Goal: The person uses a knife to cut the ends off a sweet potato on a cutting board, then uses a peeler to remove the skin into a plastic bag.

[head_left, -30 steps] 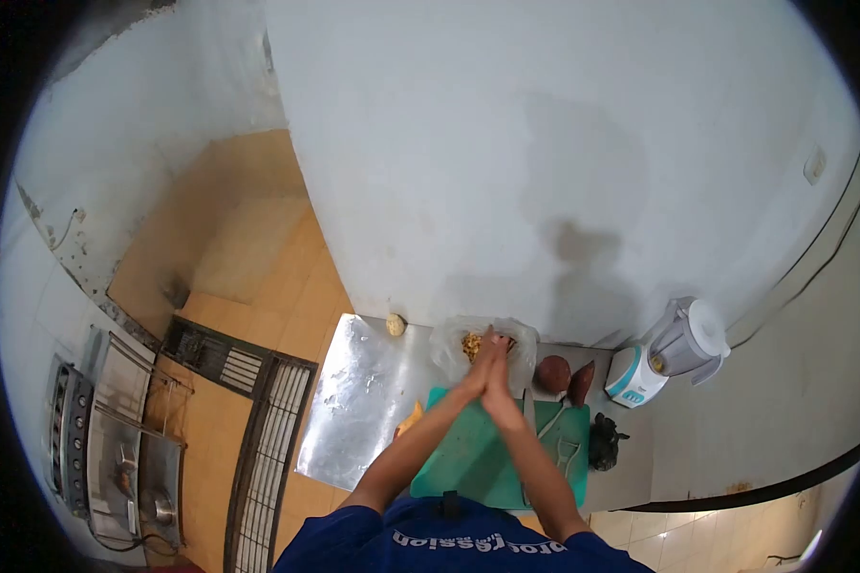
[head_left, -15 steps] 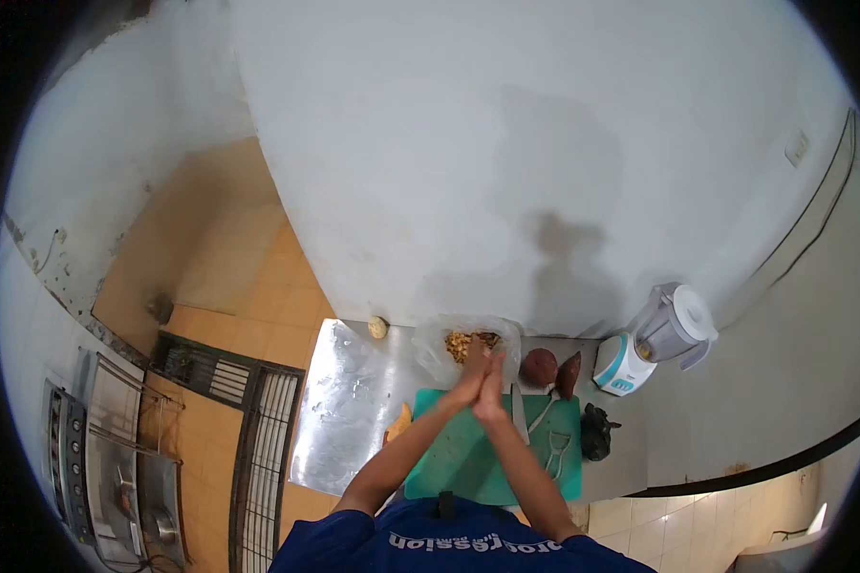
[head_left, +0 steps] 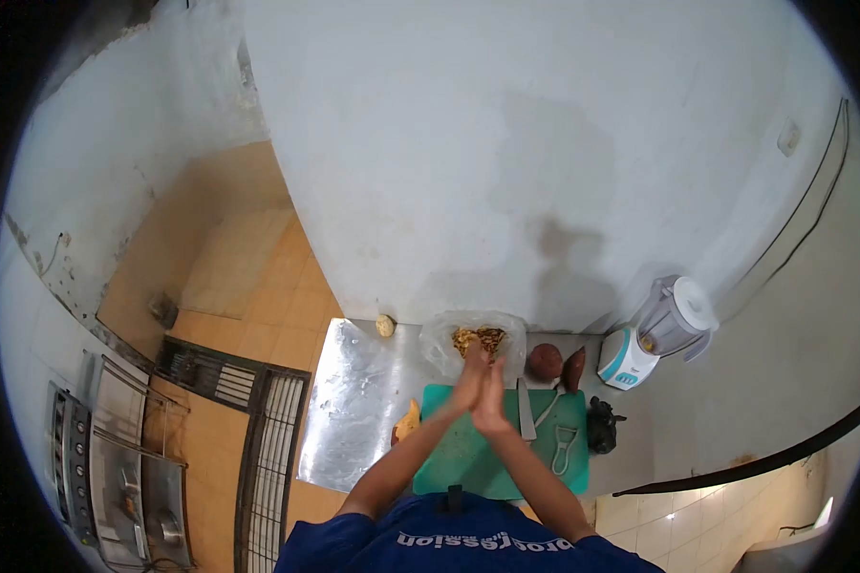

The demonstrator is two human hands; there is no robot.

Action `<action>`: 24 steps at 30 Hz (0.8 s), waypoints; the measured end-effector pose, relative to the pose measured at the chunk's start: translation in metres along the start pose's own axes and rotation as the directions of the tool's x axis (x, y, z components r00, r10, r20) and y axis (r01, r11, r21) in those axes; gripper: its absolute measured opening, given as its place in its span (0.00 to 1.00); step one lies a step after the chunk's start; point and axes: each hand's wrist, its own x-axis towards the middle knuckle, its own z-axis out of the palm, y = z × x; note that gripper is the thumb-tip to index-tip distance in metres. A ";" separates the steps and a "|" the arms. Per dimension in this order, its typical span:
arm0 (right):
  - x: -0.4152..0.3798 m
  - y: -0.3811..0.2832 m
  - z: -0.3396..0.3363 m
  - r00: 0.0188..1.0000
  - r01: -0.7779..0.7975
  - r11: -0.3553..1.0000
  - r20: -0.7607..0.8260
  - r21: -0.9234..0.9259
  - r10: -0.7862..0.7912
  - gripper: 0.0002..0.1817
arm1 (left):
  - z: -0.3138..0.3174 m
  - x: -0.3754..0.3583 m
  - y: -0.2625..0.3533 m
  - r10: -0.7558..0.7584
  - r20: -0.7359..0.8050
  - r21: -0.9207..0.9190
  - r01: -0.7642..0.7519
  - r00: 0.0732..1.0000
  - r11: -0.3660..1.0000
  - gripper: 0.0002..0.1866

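My left hand (head_left: 469, 384) and my right hand (head_left: 489, 406) meet palm to palm, fingers stretched forward and nothing visible held. They are above the far edge of a green cutting board (head_left: 449, 458). Just beyond the fingertips, a clear plastic bag (head_left: 434, 346) lies spread, with small yellow and brown pieces (head_left: 489, 338) in it. To the right of my hands a knife (head_left: 526, 411) rests on the board. Beside it are a thinner utensil (head_left: 547, 411) and a peeler (head_left: 564, 451).
Reddish-brown tubers (head_left: 545, 363) sit behind the board, left of a black plastic bag (head_left: 603, 426). A blender (head_left: 627, 359) stands at the counter's right. On the steel counter (head_left: 349, 411) are a yellowish piece (head_left: 409, 420) and a pale round item (head_left: 385, 325). A stove (head_left: 72, 449) stands far left.
My hands stay together above the board, their palms shifted slightly against each other. The whole view has moved a little; the objects on the counter keep their places.
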 end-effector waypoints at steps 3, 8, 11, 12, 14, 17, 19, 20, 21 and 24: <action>-0.015 0.021 0.011 0.978 0.196 0.964 0.108 -0.177 -0.179 0.51 | -0.014 0.019 0.028 -0.298 -0.029 -0.380 0.265 0.954 0.886 0.41; 0.001 -0.008 -0.002 0.973 0.207 0.942 -0.040 -0.263 -0.225 0.46 | 0.009 -0.037 0.094 -0.273 0.121 -0.440 0.298 0.954 0.847 0.42; 0.013 -0.020 -0.021 0.939 0.321 0.869 0.010 -0.377 -0.343 0.47 | 0.020 -0.054 0.079 -0.246 0.186 -0.428 0.304 0.951 0.851 0.42; 0.014 -0.021 -0.022 0.931 0.343 0.848 0.030 -0.404 -0.363 0.48 | 0.020 -0.054 0.072 -0.229 0.206 -0.406 0.297 0.951 0.864 0.42; -0.005 -0.018 -0.002 0.934 0.343 0.865 0.040 -0.366 -0.354 0.48 | 0.013 -0.046 0.067 -0.227 0.166 -0.409 0.277 0.960 0.869 0.42; -0.023 0.004 0.015 0.944 0.323 0.878 0.048 -0.354 -0.328 0.49 | 0.000 -0.006 0.073 -0.190 0.058 -0.412 0.197 0.980 0.890 0.43; -0.037 0.012 0.030 0.921 0.390 0.839 0.138 -0.379 -0.365 0.49 | -0.007 0.007 0.091 -0.300 0.045 -0.519 0.279 0.953 0.808 0.44; -0.040 0.007 0.035 0.920 0.390 0.838 0.137 -0.381 -0.366 0.49 | -0.006 0.006 0.091 -0.299 0.047 -0.520 0.279 0.953 0.807 0.44; -0.039 0.000 0.037 0.936 0.347 0.868 0.074 -0.355 -0.344 0.48 | -0.003 0.006 0.088 -0.310 0.102 -0.515 0.317 0.945 0.796 0.44; -0.021 -0.017 0.018 0.953 0.287 0.904 -0.001 -0.318 -0.303 0.44 | 0.011 -0.007 0.078 -0.259 0.031 -0.441 0.245 0.965 0.863 0.43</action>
